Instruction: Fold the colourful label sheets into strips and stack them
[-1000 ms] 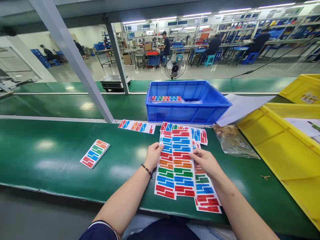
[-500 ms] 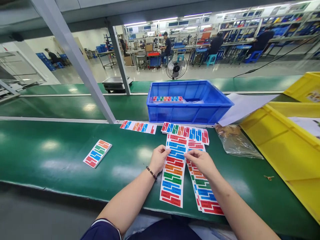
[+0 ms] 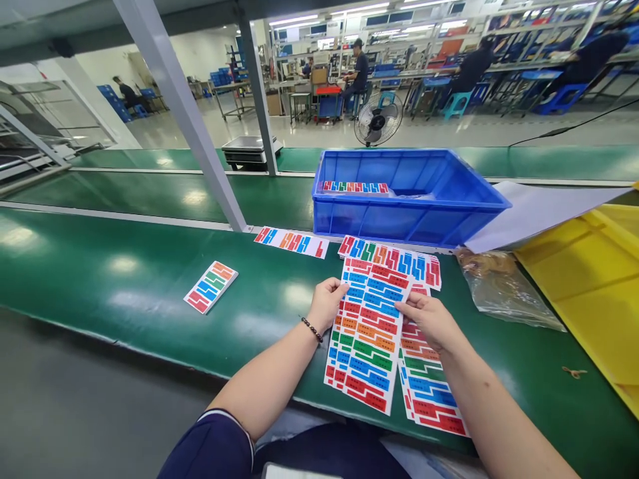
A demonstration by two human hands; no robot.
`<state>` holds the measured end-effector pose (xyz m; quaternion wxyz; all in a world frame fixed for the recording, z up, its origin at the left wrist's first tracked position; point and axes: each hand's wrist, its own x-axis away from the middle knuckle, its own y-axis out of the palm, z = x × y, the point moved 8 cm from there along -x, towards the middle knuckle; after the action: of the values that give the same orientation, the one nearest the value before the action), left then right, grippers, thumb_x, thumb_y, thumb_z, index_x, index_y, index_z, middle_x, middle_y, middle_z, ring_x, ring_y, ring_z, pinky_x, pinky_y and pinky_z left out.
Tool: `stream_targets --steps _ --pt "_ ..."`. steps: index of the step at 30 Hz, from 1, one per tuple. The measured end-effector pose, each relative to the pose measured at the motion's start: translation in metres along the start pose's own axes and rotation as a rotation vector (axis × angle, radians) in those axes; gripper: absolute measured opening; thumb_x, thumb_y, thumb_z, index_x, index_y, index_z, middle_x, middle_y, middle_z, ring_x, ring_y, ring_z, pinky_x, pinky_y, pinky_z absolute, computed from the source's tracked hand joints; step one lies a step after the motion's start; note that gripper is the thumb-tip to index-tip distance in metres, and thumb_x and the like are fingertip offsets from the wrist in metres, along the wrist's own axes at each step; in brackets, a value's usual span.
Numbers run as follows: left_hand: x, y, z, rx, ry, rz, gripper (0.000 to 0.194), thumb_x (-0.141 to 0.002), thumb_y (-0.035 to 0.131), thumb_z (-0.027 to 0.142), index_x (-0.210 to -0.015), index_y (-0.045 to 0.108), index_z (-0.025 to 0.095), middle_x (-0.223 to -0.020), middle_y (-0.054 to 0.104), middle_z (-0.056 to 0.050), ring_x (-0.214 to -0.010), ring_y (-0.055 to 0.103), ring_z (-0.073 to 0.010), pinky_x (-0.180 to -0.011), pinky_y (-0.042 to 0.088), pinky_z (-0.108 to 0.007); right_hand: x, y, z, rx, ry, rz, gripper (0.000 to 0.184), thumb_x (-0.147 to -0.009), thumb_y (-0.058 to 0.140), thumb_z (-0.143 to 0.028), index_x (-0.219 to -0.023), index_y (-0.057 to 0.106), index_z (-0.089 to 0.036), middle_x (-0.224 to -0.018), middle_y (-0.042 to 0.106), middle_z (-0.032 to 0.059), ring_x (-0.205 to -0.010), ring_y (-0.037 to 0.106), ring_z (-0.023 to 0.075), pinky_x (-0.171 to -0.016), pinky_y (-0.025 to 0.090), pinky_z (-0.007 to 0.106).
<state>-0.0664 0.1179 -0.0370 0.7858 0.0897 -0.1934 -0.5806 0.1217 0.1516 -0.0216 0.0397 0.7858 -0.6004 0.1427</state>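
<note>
Head view, left hand: the left hand point(image 3: 327, 303) is nearly closed, thumb and fingers pinching the left edge of the held sheets point(image 3: 369, 332); a beaded bracelet point(image 3: 312, 329) circles its wrist.
Head view, right hand: the right hand point(image 3: 430, 322) has its thumb and fingertips brought together on the right edge of the top sheet, the other fingers curled.
Held sheets: between the two hands, overlapping with edges staggered to the left, striped red, blue, orange and green (dark print too small to read).
Loose sheets: a fanned pile point(image 3: 433, 392) lies beneath and near the right hand, partly hidden by the forearm.
Far side: a crosswise stack point(image 3: 392, 259) lies just beyond the held sheets, a part-bare strip point(image 3: 292, 241) to its left, a blue bin point(image 3: 394, 223) behind.
Left of hands: a small stack point(image 3: 211, 286), well apart on the green bench point(image 3: 124, 293).
Right of hands: a clear bag point(image 3: 504, 296), then a yellow bin point(image 3: 589, 286).
</note>
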Motion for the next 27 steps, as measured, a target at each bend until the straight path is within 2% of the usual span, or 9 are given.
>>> stream_targets --steps 7,10,13,16,20,22,24,26,27 --pt "0.001 0.001 0.001 -0.016 0.014 -0.007 0.035 -0.05 0.072 0.04 -0.05 0.048 0.016 -0.047 0.047 0.007 -0.048 0.041 -0.0064 -0.052 0.035 -0.021 -0.006 0.012 0.011 -0.068 0.054 -0.075 0.025 -0.05 0.074 -0.036 -0.062 0.066 -0.016 -0.053 0.064 0.0 -0.046 0.055 0.0127 -0.049 0.046 0.027" --pt "0.001 0.002 -0.001 -0.008 0.007 -0.021 0.034 -0.05 0.073 0.04 -0.051 0.049 0.016 -0.049 0.049 0.006 -0.049 0.043 -0.0072 -0.053 0.037 -0.022 -0.005 0.019 0.009 -0.076 0.053 -0.074 0.021 -0.05 0.073 -0.035 -0.059 0.064 -0.018 -0.051 0.064 -0.0009 -0.044 0.055 0.0122 -0.048 0.047 0.026" --pt "0.0 0.0 -0.001 0.009 -0.001 -0.017 0.035 -0.053 0.071 0.043 -0.051 0.048 0.016 -0.048 0.047 0.006 -0.049 0.042 -0.007 -0.052 0.036 -0.021 -0.002 0.018 0.004 -0.095 0.068 -0.071 0.018 -0.051 0.071 -0.033 -0.061 0.063 -0.02 -0.056 0.067 0.0006 -0.052 0.062 0.0168 -0.052 0.051 0.029" --pt "-0.002 -0.002 -0.002 0.026 -0.014 -0.007 0.033 -0.054 0.07 0.041 -0.052 0.049 0.016 -0.048 0.047 0.006 -0.048 0.042 -0.0069 -0.051 0.036 -0.022 0.001 0.006 0.001 -0.121 0.108 -0.07 0.017 -0.051 0.069 -0.029 -0.065 0.063 -0.021 -0.063 0.07 0.0036 -0.06 0.066 0.0235 -0.054 0.053 0.034" --pt "-0.005 -0.005 -0.003 0.047 -0.022 0.018 0.03 -0.051 0.072 0.035 -0.052 0.05 0.015 -0.047 0.048 0.006 -0.047 0.043 -0.0068 -0.051 0.036 -0.022 0.002 -0.03 0.004 -0.114 0.156 -0.037 0.024 -0.048 0.07 -0.026 -0.071 0.062 -0.021 -0.066 0.071 0.0055 -0.061 0.066 0.0268 -0.053 0.052 0.037" --pt "-0.006 -0.005 -0.003 0.066 -0.026 0.026 0.03 -0.05 0.072 0.035 -0.051 0.049 0.016 -0.047 0.047 0.006 -0.046 0.043 -0.0066 -0.051 0.037 -0.022 0.001 -0.048 0.006 -0.016 0.147 0.011 0.026 -0.048 0.069 -0.026 -0.072 0.061 -0.022 -0.064 0.07 0.0055 -0.06 0.066 0.0261 -0.055 0.052 0.038" --pt "-0.005 -0.003 -0.004 0.091 -0.035 0.022 0.032 -0.05 0.073 0.035 -0.051 0.047 0.016 -0.047 0.048 0.006 -0.046 0.044 -0.0066 -0.051 0.038 -0.023 0.001 -0.065 -0.002 0.162 0.042 0.161 0.027 -0.048 0.069 -0.026 -0.073 0.061 -0.021 -0.068 0.069 0.0058 -0.065 0.065 0.0255 -0.059 0.05 0.038" --pt "-0.003 0.0 -0.005 0.116 -0.044 0.007 0.034 -0.048 0.074 0.037 -0.052 0.047 0.016 -0.047 0.049 0.006 -0.046 0.046 -0.0071 -0.053 0.039 -0.024 0.006 -0.069 -0.016 0.342 -0.108 0.332 0.028 -0.048 0.07 -0.028 -0.074 0.061 -0.021 -0.075 0.068 0.0066 -0.072 0.063 0.0252 -0.064 0.048 0.037" --pt "-0.002 0.002 -0.005 0.125 -0.047 -0.002 0.035 -0.047 0.074 0.037 -0.053 0.047 0.016 -0.048 0.05 0.006 -0.047 0.046 -0.0074 -0.053 0.04 -0.024 0.009 -0.062 -0.021 0.399 -0.162 0.367 0.027 -0.049 0.07 -0.032 -0.073 0.062 -0.02 -0.077 0.067 0.0066 -0.073 0.062 0.0245 -0.065 0.047 0.036"
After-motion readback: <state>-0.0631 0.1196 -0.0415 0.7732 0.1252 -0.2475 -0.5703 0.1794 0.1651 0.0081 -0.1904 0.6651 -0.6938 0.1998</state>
